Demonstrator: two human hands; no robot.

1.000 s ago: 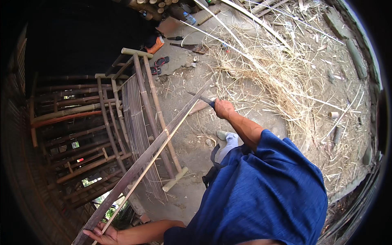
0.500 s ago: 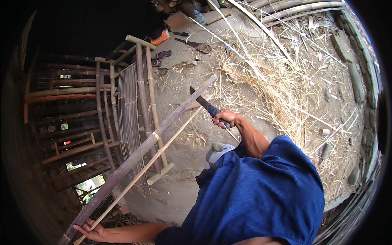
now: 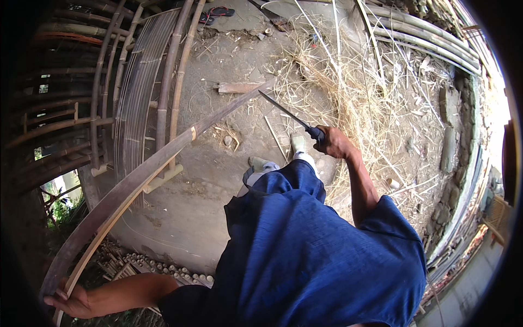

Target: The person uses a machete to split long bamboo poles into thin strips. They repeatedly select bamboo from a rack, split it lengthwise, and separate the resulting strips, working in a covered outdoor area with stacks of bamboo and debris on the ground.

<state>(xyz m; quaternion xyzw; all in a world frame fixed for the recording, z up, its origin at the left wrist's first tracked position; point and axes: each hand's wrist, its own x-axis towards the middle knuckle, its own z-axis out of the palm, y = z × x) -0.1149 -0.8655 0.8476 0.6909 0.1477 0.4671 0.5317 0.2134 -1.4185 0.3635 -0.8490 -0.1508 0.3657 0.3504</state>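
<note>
Nearby, pale shavings (image 3: 351,92) lie beside the knife (image 3: 292,116).

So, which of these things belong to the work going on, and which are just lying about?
In use:
knife, in the right hand
long dark bamboo piece, held by the left hand

Apparently just lying about:
pale shavings
flip-flops
wooden block on the ground

Bamboo frame (image 3: 143,87) left, shavings (image 3: 351,103) on the ground (image 3: 201,218) right, knife (image 3: 286,111) right of bamboo strip (image 3: 163,155).
</note>
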